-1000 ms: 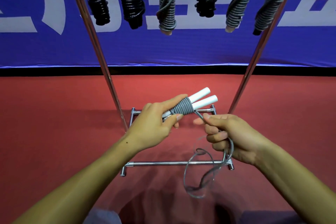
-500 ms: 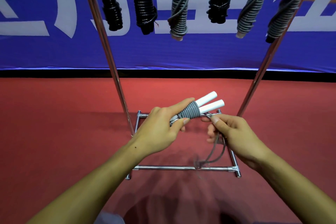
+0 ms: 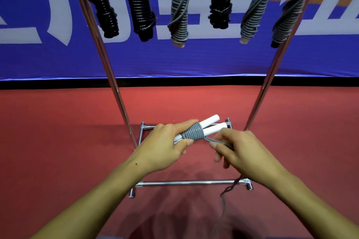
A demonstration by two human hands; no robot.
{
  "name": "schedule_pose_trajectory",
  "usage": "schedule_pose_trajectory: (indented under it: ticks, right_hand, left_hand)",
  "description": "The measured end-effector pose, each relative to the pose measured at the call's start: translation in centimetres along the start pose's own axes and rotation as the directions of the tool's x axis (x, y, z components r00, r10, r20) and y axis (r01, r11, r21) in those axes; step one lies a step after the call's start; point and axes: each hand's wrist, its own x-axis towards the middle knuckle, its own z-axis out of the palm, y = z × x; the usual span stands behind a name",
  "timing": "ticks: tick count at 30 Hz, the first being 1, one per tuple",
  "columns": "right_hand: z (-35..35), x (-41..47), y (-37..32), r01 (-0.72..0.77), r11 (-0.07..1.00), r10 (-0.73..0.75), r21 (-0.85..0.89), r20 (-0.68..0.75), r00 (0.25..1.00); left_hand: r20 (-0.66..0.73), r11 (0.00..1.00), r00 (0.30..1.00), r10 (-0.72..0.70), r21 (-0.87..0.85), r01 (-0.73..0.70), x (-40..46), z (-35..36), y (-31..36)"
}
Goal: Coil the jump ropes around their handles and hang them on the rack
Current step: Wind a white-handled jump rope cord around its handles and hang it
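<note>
My left hand grips two white handles held side by side, with grey rope coils wound around their middle. My right hand pinches the free grey rope just right of the coils. The loose tail hangs blurred below my right wrist. The steel rack stands in front of me, its two poles rising on either side of my hands. Several coiled ropes hang from its top, black ones and grey ones.
The rack's base frame lies on the red floor under my hands. A blue banner with white lettering runs along the wall behind the rack.
The loose loop under my right hand has shrunk to a short trailing tail. The band of grey coils on the handles has grown wider. My view has tilted slightly down.
</note>
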Motion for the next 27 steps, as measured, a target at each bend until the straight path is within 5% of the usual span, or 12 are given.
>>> schedule_pose_trajectory:
  ticks: [2,4,7,10,14,19,24,27]
  right_hand:
    - [0.4,-0.1,0.6,0.087,0.929,-0.116,-0.36,-0.058,0.992]
    - [0.5,0.2,1.1,0.132,0.834,-0.216,-0.535,-0.097,0.972]
    - [0.7,0.4,0.7,0.173,0.766,-0.313,-0.62,-0.124,0.942]
    - [0.5,0.3,0.0,0.105,0.82,-0.223,-0.562,-0.145,0.964]
    - [0.3,0.2,0.7,0.189,0.736,-0.388,-0.65,-0.176,0.905]
    - [0.3,0.3,1.3,0.291,0.843,-0.349,-0.453,-0.048,0.936]
    - [-0.8,0.3,1.3,0.149,0.982,-0.136,-0.119,0.11,0.985]
    - [-1.0,0.4,1.7,0.147,0.988,-0.139,-0.039,0.166,0.976]
  left_hand:
    - [0.046,1.0,0.999,-0.014,-0.009,0.015,-0.1,0.0,0.0]
    - [0.094,0.998,0.995,-0.039,-0.053,0.044,-0.1,-0.2,-0.1]
    - [0.117,0.992,0.991,-0.07,-0.096,0.082,-0.1,-0.4,-0.3]
    - [0.143,0.989,0.986,-0.091,-0.103,0.107,-0.1,-0.5,-0.4]
    - [0.233,0.991,0.968,-0.088,-0.075,0.109,-0.3,0.0,-0.7]
    - [0.354,0.998,0.933,-0.06,0.006,0.062,-0.4,0.0,-0.5]
    - [0.497,0.997,0.868,-0.005,-0.063,0.042,-0.8,-0.5,-0.3]
    - [0.555,0.993,0.831,0.034,-0.114,0.036,-0.9,-1.2,-0.1]
